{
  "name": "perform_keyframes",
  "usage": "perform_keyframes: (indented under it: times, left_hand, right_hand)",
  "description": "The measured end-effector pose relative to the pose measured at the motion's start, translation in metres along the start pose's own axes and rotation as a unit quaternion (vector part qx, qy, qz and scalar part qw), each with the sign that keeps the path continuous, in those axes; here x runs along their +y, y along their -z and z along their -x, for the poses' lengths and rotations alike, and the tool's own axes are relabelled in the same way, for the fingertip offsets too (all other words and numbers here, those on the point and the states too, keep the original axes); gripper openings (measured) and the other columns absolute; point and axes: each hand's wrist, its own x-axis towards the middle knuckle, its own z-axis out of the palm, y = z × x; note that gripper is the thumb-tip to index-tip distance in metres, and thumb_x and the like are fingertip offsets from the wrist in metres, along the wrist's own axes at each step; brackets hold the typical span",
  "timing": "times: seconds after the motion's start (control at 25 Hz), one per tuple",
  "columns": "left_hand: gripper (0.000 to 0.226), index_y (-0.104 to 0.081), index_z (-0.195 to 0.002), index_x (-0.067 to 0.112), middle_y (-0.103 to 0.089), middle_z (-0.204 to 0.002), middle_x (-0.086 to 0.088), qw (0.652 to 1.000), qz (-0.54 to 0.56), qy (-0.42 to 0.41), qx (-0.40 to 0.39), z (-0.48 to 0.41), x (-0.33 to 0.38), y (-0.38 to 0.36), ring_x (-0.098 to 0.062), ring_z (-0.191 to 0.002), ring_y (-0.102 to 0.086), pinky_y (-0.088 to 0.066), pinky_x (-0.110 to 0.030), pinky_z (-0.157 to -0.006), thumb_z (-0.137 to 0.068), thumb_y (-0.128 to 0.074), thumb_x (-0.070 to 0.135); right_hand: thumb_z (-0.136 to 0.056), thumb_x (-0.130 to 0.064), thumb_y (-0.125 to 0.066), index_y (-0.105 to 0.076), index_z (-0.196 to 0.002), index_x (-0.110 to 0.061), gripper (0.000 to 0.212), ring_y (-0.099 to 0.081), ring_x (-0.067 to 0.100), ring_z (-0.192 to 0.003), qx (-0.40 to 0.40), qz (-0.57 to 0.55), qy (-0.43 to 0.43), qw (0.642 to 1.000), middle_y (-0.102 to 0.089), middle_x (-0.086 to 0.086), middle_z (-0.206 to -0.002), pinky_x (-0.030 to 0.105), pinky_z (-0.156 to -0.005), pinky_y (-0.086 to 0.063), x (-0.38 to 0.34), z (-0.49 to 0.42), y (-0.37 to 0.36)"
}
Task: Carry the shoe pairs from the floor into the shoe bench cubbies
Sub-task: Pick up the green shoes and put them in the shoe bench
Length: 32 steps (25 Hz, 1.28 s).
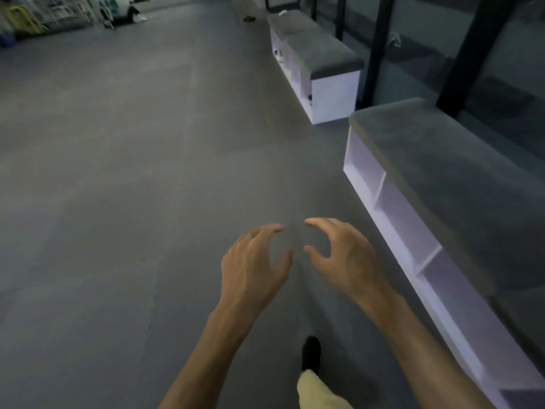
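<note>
My left hand (255,261) and my right hand (342,255) are held out in front of me over the grey floor, fingers spread and curled, with nothing in either. To my right stands a white shoe bench (413,231) with a grey cushion top; the cubbies I can see into hold no shoes. A second white bench (333,93) stands further ahead on the right, and small dark and light things show in its cubbies, too small to name. No shoe pair lies on the floor near me.
My own foot in a black shoe (311,352) and a pale trouser leg show below my hands. Dark pillars (380,45) and a glass wall run behind the benches. Far off at the top left are carts, clutter and a seated person (134,11).
</note>
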Motion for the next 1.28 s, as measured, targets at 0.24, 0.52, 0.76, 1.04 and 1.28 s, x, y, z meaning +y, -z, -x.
perform_keyframes:
  times: [0.24,0.52,0.76,1.04,1.28]
  left_hand:
    - [0.044,-0.058,-0.126,0.033,-0.064,-0.123,0.011,0.999,-0.008,0.036,0.029,-0.216,-0.053,0.002,-0.013,-0.109,-0.060,-0.049,-0.034,-0.085,-0.084,-0.065,0.046]
    - [0.044,-0.056,-0.127,0.034,-0.062,-0.124,0.014,0.996,0.005,0.059,0.064,-0.426,-0.136,-0.034,-0.010,-0.111,-0.058,-0.046,-0.029,-0.083,-0.085,-0.064,0.045]
    - [0.043,-0.057,-0.125,0.034,-0.063,-0.122,0.013,0.994,0.033,0.070,0.073,-0.664,-0.232,-0.063,-0.012,-0.107,-0.059,-0.048,-0.032,-0.081,-0.085,-0.065,0.045]
    - [0.042,-0.055,-0.125,0.037,-0.062,-0.122,0.016,0.998,0.043,0.031,0.025,-0.941,-0.288,-0.114,-0.010,-0.108,-0.058,-0.050,-0.036,-0.085,-0.085,-0.063,0.046]
    - [0.041,-0.054,-0.125,0.037,-0.061,-0.123,0.017,0.999,0.023,0.023,0.031,-1.186,-0.330,-0.175,-0.009,-0.109,-0.058,-0.051,-0.036,-0.082,-0.086,-0.062,0.048]
  right_hand:
    - [-0.082,-0.031,-0.068,-0.059,-0.128,-0.025,0.047,-0.057,0.019,-0.116,-0.035,-0.023,0.050,0.998,-0.064,-0.005,-0.125,0.036,-0.097,-0.046,-0.005,-0.242,-0.042]
    - [-0.082,-0.031,-0.067,-0.059,-0.127,-0.022,0.046,-0.057,0.020,-0.115,-0.069,0.007,0.117,0.991,-0.064,-0.003,-0.125,0.035,-0.099,-0.045,0.004,-0.475,-0.111]
    - [-0.084,-0.033,-0.066,-0.057,-0.128,-0.028,0.046,-0.054,0.016,-0.119,-0.074,0.029,0.095,0.992,-0.061,-0.009,-0.129,0.032,-0.101,-0.040,0.008,-0.709,-0.185]
    - [-0.084,-0.032,-0.067,-0.057,-0.129,-0.029,0.046,-0.055,0.015,-0.118,-0.040,0.016,0.031,0.999,-0.062,-0.010,-0.128,0.030,-0.097,-0.041,0.050,-0.973,-0.233]
    - [-0.085,-0.033,-0.066,-0.055,-0.131,-0.029,0.048,-0.054,0.017,-0.119,-0.054,-0.007,0.047,0.997,-0.061,-0.008,-0.129,0.031,-0.099,-0.040,0.106,-1.222,-0.288]
